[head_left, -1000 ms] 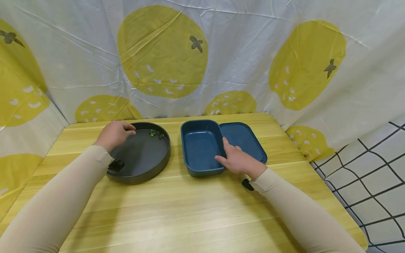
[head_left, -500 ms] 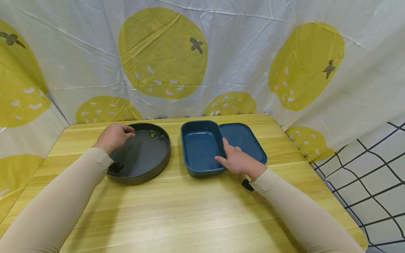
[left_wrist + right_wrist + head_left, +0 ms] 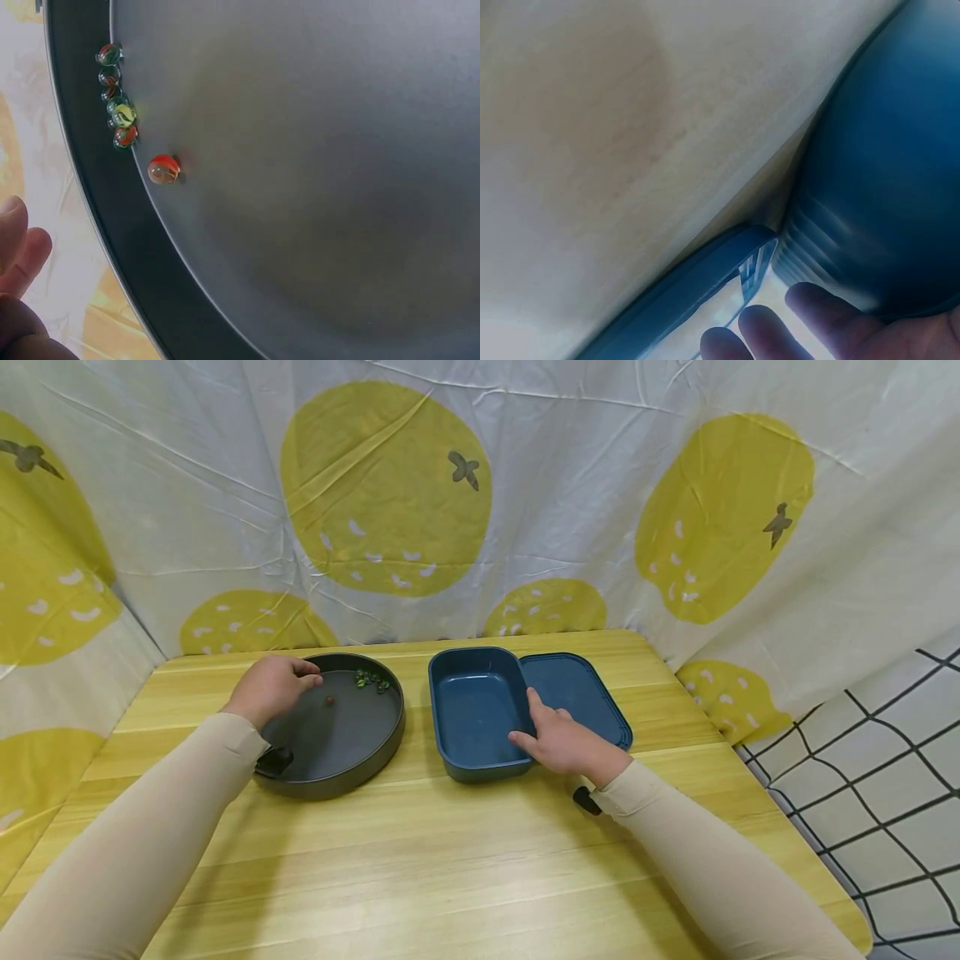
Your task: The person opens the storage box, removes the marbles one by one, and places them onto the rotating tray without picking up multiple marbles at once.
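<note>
My left hand (image 3: 272, 687) is over the left rim of a dark grey round pan (image 3: 352, 732), fingers bent and holding nothing. On the pan floor near it lies a red and clear glass marble (image 3: 163, 169). Several green, yellow and red marbles (image 3: 122, 114) line the pan's wall at the back. My right hand (image 3: 562, 742) rests at the right rim of a blue rectangular food container (image 3: 476, 714), index finger and thumb stretched apart, thumb over the inside. The right wrist view shows other fingertips (image 3: 763, 330) beside the container's outer wall.
A blue lid (image 3: 573, 689) lies right of the container, under its edge side. All stand on a wooden table (image 3: 420, 868). A white curtain with yellow fruit prints (image 3: 570, 468) hangs behind, and a black wire grid (image 3: 892, 793) is at the right.
The red marble, earlier between my left fingertips, has been let go and now lies on the pan floor. My left hand barely moved; my right hand stays in place.
</note>
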### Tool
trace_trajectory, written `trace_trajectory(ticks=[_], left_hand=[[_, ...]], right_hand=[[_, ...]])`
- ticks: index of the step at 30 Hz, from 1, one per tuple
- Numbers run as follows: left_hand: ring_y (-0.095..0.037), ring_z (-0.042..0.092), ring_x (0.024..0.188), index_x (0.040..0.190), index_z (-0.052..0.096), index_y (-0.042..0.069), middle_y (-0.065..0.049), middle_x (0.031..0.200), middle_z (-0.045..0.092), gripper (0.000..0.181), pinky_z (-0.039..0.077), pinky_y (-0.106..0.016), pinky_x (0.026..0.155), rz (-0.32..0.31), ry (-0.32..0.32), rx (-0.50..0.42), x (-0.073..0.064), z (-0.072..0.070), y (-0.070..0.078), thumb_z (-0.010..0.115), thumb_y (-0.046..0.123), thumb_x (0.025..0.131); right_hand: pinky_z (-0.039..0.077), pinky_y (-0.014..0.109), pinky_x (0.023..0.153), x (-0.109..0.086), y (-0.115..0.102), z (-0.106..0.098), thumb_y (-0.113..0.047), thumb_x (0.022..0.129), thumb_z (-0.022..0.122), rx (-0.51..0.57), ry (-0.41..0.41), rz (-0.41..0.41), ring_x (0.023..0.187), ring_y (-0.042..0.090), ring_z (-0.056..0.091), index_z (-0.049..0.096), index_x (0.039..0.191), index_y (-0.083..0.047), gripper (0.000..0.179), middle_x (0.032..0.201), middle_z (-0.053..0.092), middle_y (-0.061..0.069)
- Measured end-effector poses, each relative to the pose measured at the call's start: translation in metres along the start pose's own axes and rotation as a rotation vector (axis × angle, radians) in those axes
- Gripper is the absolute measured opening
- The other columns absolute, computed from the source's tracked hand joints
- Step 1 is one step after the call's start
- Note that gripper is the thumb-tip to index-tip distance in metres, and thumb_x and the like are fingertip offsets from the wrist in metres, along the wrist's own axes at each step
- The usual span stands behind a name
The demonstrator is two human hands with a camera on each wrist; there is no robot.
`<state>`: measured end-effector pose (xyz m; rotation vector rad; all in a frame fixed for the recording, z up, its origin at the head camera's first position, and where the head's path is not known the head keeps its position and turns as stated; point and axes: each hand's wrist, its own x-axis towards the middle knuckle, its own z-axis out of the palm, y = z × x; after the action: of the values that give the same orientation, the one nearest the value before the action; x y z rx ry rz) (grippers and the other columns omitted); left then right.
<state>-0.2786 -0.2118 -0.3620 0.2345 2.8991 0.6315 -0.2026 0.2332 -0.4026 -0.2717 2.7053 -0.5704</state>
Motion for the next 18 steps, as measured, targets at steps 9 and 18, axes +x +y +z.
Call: trace_trajectory(ticks=[9, 18], left_hand=[[-0.037, 0.064, 0.106, 0.145, 0.063, 0.005, -0.027, 0.141, 0.064, 0.047, 0.05, -0.05, 0.085, -0.019, 0.007, -0.025, -0.0037, -0.0023, 0.0004, 0.055, 0.036, 0.11], [-0.049, 0.059, 0.131, 0.151, 0.057, 0.004, -0.025, 0.148, 0.06, 0.056, 0.047, -0.063, 0.104, -0.007, 0.033, -0.024, -0.0076, -0.0034, 0.0036, 0.054, 0.042, 0.11]], right_hand=[[0.026, 0.065, 0.126, 0.0007, -0.0005, -0.0003, -0.053, 0.11, 0.048, -0.006, 0.004, -0.002, 0.16, 0.053, 0.014, -0.011, 0.168, -0.006, 0.095, 0.177, 0.012, 0.017], [0.026, 0.064, 0.126, -0.0018, 0.0033, -0.004, -0.054, 0.108, 0.053, -0.019, 0.041, -0.003, 0.16, 0.051, 0.016, -0.002, 0.17, -0.005, 0.097, 0.177, 0.015, 0.018]])
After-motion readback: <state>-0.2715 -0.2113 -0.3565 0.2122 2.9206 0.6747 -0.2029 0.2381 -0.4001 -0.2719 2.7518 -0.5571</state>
